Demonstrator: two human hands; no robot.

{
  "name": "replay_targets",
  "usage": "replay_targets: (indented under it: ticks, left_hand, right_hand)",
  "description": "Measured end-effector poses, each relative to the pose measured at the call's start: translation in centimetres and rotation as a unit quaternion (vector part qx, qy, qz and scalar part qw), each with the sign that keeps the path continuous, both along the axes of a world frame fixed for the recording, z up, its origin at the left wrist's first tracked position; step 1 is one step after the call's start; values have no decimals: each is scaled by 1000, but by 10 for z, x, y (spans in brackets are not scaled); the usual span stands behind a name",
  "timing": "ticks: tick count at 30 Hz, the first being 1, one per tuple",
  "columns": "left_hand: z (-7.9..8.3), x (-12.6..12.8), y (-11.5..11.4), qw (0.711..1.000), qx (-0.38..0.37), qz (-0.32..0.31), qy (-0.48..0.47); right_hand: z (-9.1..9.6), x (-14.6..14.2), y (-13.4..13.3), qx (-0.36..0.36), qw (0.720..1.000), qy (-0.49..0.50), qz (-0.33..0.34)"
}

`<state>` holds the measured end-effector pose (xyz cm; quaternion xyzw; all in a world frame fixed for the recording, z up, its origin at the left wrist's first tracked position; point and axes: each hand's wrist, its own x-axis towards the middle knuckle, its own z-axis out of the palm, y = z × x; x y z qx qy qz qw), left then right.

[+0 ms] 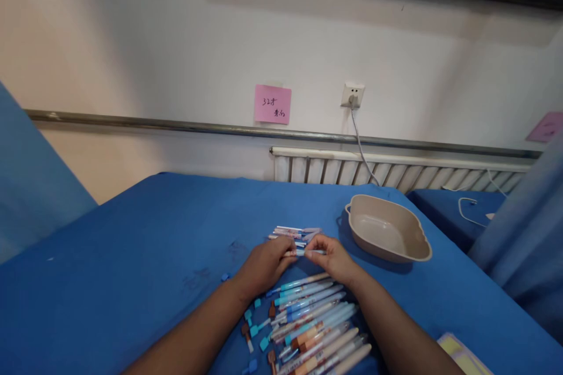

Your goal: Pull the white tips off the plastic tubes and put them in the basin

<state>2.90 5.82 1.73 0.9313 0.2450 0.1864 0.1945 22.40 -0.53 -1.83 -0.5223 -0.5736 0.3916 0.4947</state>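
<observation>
A slim light-coloured pen (300, 253) is held level between both hands over the blue cloth. My left hand (269, 262) pinches its left end, with fingers closed round it. On its right part, near the pale blue end, the fingers of my right hand (333, 259) are closed too. Just beyond the hands lies a small group of pens (288, 232) with white and pinkish barrels. Nearer to me, between my forearms, many pens (312, 322) in blue, teal, brown and peach lie side by side. Loose teal, blue and brown caps or clicker pieces (248, 317) are scattered left of them.
A beige plastic basin (387, 228) stands at the right on the blue-covered table (132, 257). Yellow packets (461, 354) lie at the lower right edge. Behind are a radiator (334, 166), a socket with a plugged cable (353, 96) and a pink note (272, 104). Blue curtains (519, 234) hang at the sides.
</observation>
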Motion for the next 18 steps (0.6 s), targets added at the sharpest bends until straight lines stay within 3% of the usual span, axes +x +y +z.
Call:
replay_targets:
  ticks: [10,18]
  left_hand:
    - [0,-6,13,998,13,32,61]
    - [4,-10,14,998,-3,43,54]
  right_hand:
    - [4,21,0,7,998,-34,-43]
    - [-9,44,0,-32,992,-104,-72]
